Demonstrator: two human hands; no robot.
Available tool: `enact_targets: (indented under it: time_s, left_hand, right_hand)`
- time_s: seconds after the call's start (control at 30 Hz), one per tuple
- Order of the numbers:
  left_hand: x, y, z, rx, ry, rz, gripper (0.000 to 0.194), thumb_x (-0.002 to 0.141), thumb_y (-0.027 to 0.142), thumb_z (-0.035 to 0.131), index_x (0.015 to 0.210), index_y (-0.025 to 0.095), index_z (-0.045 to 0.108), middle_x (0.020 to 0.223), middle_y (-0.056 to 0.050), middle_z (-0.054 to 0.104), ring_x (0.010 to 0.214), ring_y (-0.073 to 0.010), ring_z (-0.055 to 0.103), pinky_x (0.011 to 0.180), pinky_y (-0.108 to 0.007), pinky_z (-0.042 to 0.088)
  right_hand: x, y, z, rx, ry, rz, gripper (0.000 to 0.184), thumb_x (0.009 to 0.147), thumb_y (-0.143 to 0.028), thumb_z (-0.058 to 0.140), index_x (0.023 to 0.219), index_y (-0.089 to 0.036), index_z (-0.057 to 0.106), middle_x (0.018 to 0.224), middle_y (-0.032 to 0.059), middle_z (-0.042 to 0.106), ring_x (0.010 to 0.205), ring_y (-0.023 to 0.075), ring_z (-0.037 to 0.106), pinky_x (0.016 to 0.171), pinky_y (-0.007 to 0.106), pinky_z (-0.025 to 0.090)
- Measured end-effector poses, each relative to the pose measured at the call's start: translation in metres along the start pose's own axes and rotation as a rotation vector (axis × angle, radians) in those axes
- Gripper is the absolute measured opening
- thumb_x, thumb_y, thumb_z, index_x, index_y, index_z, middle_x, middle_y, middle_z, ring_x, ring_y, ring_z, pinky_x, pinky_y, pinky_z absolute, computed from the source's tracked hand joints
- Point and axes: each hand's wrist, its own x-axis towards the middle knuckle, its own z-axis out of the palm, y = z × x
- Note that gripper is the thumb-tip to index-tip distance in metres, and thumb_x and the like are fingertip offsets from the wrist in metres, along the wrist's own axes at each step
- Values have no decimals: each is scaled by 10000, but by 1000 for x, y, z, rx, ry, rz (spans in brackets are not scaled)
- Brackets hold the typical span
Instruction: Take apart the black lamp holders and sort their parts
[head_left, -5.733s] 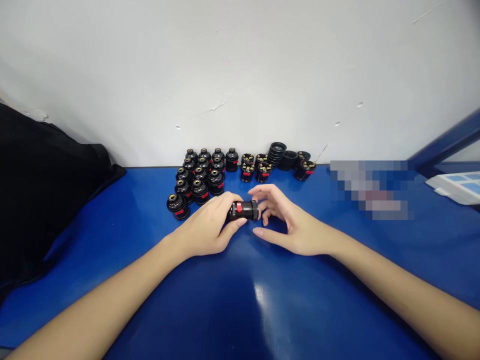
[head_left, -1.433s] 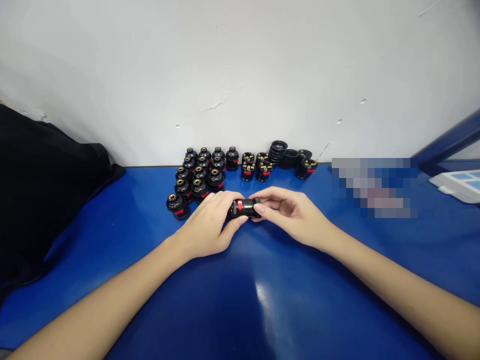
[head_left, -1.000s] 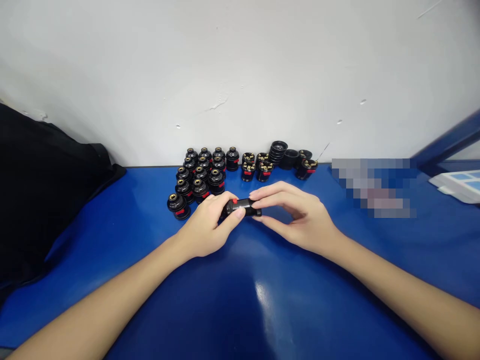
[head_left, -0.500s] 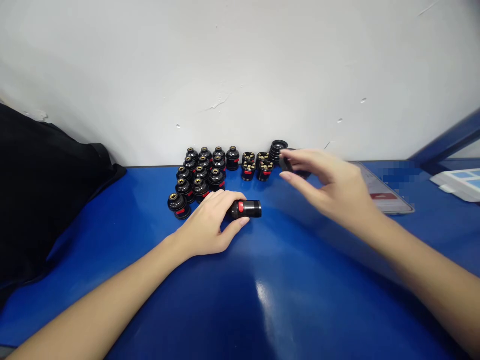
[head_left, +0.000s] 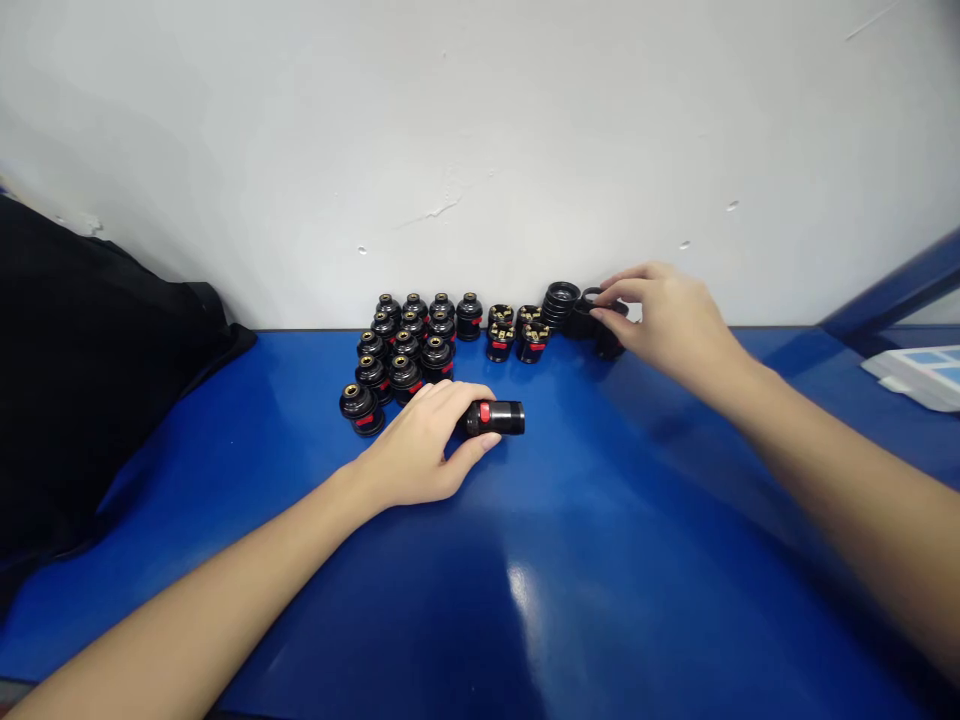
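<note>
1 head cam, faces fwd/down, fairly close to L hand [head_left: 420, 448], R hand [head_left: 675, 325].

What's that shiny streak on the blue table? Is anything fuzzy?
Head view: the streak is glare on the glossy blue table; the black ring in the right hand blends into dark parts nearby; the right forearm looks slightly soft.

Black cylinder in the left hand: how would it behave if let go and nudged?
The black cylinder would probably roll, being round and lying on its side in the left hand, though the red tab might stop it. Its glossy shell looks stiff and perhaps slippery.
</note>
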Motion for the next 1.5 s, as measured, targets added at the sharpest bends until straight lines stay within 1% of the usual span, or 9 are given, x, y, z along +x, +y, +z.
enact_targets:
  time_s: [0.47,0.67,0.77,0.87,0.93,1.13,1.27,1.37,1.5]
  left_hand:
    - [2,-2,0,-4,5,-11,244,1038,316,596,1255,210,562,1147,-77,695,1012,-237,659,958,-411,523]
    - [0,-3,4,-44,51,-56,332,1002,332,667,1275,214,521,1181,-83,690,1040,-243,686,951,-417,541]
    - [-2,-5,8,-81,77,-82,401,993,408,696,1280,217,491,1155,-86,694,1019,-253,705,906,-413,556]
    - [-2,-7,10,-98,92,-63,441,995,475,701,1285,223,485,1159,-87,699,1029,-261,713,900,-411,556]
    - [-1,-6,9,-101,87,-49,442,994,497,701,1275,223,498,1151,-85,705,1022,-260,714,888,-400,554]
    - [1,-3,5,-317,-28,-191,312,1067,502,575,1179,213,537,963,-22,720,794,-168,680,720,-297,507]
    - [1,0,5,-394,-18,-266,324,1087,530,509,1087,211,562,770,28,642,651,-134,577,616,-262,434]
    - [1,0,7,-388,25,-212,280,1066,471,578,1170,214,544,906,-10,695,745,-152,639,667,-272,489]
    - [2,1,8,-321,64,-94,277,1028,356,648,1236,215,532,1046,-49,711,844,-163,682,754,-288,558]
  right_hand:
    - [3,5,13,-11,-5,-21,174,902,-221,652,966,-187,811,1119,156,767,957,342,724,889,524,603]
    - [-10,-42,-21,89,211,-60,260,1001,-349,608,1025,-151,775,1067,188,734,1014,341,705,954,507,562]
    - [-25,-81,-41,435,-90,5,281,1007,-446,624,1066,-201,749,943,94,768,779,241,726,736,387,595]
    - [-44,-110,-45,642,-531,-7,396,1016,-557,601,1209,-231,717,932,58,789,782,226,745,681,344,589]
    - [-56,-120,-37,771,-668,22,404,1047,-570,545,1136,-217,718,820,36,771,735,208,741,691,333,590]
    - [-75,-123,-12,883,-501,68,320,1043,-487,607,1142,-203,715,713,-3,691,601,154,656,593,279,548]
    - [-81,-120,-6,911,-333,-31,314,1010,-387,689,1298,-261,711,1148,81,749,918,208,746,807,343,641]
    - [-84,-121,0,1119,-303,23,404,968,-383,753,1353,-301,659,1327,95,694,1164,256,738,978,409,644]
    - [-81,-125,2,1311,-495,256,379,995,-525,692,1225,-230,627,975,64,765,786,207,797,758,372,686]
